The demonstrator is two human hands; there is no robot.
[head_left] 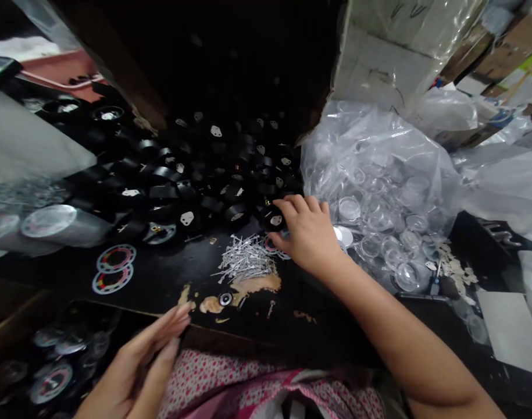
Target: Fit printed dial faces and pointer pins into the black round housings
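My right hand (pixel 307 233) reaches forward over the black tabletop (pixel 161 279), its fingers curled onto a black round casing (pixel 274 220) at the near edge of a big heap of black casings (pixel 204 169). A small pile of thin metal pins (pixel 243 262) lies just left of that hand. My left hand (pixel 139 364) hovers low near my lap with fingers stretched out and together, holding nothing. It is above a box of finished round dial pieces (pixel 52 378).
A clear plastic bag of transparent round covers (pixel 379 192) sits right of my right hand. Two printed dial discs (pixel 115 267) lie on the table at left. Clear tubes of stacked parts (pixel 52 224) lie far left. Cardboard boxes (pixel 501 52) stand at the back right.
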